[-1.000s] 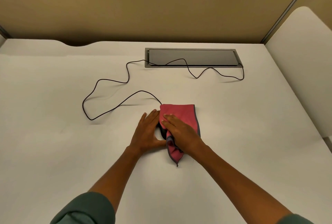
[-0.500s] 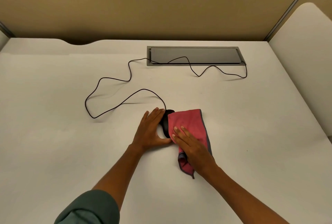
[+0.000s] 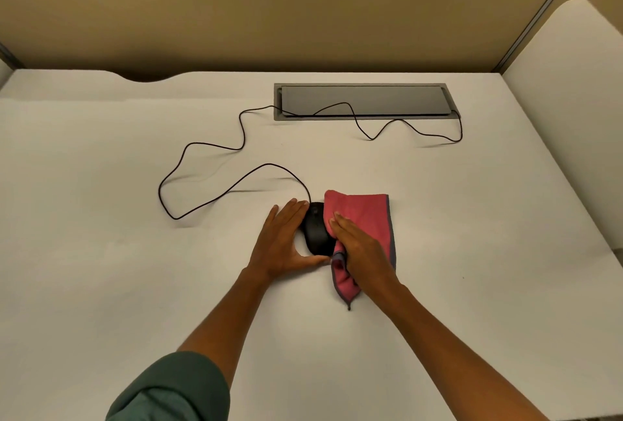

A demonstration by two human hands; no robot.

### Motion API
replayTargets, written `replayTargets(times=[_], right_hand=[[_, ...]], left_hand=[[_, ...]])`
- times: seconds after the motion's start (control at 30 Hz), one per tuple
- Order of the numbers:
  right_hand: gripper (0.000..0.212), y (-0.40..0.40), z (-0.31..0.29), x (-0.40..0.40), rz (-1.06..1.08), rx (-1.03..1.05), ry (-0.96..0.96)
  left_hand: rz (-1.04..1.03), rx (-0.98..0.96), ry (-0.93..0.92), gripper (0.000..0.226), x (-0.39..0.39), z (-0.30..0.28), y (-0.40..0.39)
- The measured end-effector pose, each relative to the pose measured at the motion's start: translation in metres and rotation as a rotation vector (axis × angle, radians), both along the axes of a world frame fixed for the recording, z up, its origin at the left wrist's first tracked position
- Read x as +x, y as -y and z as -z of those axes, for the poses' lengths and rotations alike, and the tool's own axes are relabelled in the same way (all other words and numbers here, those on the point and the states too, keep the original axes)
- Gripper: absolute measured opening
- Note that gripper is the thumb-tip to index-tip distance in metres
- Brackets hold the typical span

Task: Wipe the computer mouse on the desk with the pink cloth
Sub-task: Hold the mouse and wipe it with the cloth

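A black computer mouse (image 3: 316, 229) lies on the white desk (image 3: 101, 269) near the middle. My left hand (image 3: 282, 242) cups its left side and rear, fingers and thumb around it. The pink cloth (image 3: 364, 215) with a grey edge lies against the mouse's right side and on the desk. My right hand (image 3: 362, 252) presses flat on the cloth, its fingers against the mouse's right flank. Most of the mouse's top is bare.
The mouse's black cable (image 3: 209, 181) loops across the desk to the left and runs back to a grey cable hatch (image 3: 364, 102) at the rear. Tan partition walls stand behind, and a white panel (image 3: 573, 90) borders the right side.
My right hand has slid the cloth to the right, off the mouse's top. The mouse was covered a second ago and now shows. My left hand stays on it.
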State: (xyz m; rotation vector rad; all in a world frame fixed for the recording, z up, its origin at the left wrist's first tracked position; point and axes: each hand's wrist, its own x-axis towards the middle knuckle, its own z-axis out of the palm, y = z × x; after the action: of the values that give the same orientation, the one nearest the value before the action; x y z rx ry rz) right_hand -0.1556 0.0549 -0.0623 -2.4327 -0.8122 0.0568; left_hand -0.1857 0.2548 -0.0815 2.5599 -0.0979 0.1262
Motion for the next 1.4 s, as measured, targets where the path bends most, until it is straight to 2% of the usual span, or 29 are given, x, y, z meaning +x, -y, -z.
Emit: replayTargets(times=[0.13,0.27,0.4,0.5,0.57,0.63,0.8,0.97,1.03,1.1,1.17,1.27,1.33,1.4], right_hand=[[0.069,0.012,0.008,-0.022,-0.066,-0.042,0.116],[0.070,0.018,0.009,-0.029,-0.078,-0.037,0.144],[0.063,0.003,-0.002,-0.006,-0.007,0.002,0.017],[0.040,-0.010,-0.024,0.021,0.012,-0.013,-0.160],[0.032,-0.017,-0.034,0.041,-0.057,-0.117,-0.132],[0.036,-0.025,-0.039,0.057,-0.124,-0.220,-0.108],[0.036,-0.034,-0.041,0.062,-0.134,-0.348,-0.098],[0.036,-0.016,-0.030,0.042,-0.032,-0.185,-0.145],[0.035,-0.010,-0.026,0.031,0.021,-0.181,-0.130],[0.041,-0.001,-0.021,0.016,0.009,-0.103,-0.250],[0.055,0.010,-0.009,0.001,-0.061,-0.076,-0.134],[0.038,0.016,-0.005,-0.020,-0.068,-0.030,-0.031],[0.036,0.018,-0.006,-0.027,-0.079,-0.032,0.055],[0.054,0.019,0.003,-0.032,-0.181,-0.079,0.134]], left_hand=[[-0.008,0.007,0.004,0.119,0.000,0.001,-0.003],[-0.016,-0.005,0.005,0.120,0.000,0.001,0.000],[-0.003,-0.005,0.015,0.118,0.002,0.001,-0.001],[-0.003,-0.013,0.013,0.117,0.002,0.000,-0.001],[-0.004,-0.008,0.016,0.117,0.002,0.001,-0.001],[-0.005,0.002,0.006,0.118,0.003,0.001,-0.001],[-0.001,0.015,-0.011,0.119,0.001,0.002,-0.002],[-0.009,0.002,-0.005,0.119,0.002,-0.001,0.001],[-0.008,0.001,-0.003,0.118,0.002,-0.002,0.000],[-0.004,-0.001,-0.002,0.118,0.002,-0.001,-0.002],[-0.004,0.009,-0.007,0.119,0.001,0.000,-0.003],[-0.016,-0.002,-0.006,0.121,0.001,-0.001,0.000],[-0.024,-0.018,-0.001,0.119,0.001,-0.002,0.002],[-0.008,-0.004,-0.004,0.118,0.002,-0.002,0.001]])
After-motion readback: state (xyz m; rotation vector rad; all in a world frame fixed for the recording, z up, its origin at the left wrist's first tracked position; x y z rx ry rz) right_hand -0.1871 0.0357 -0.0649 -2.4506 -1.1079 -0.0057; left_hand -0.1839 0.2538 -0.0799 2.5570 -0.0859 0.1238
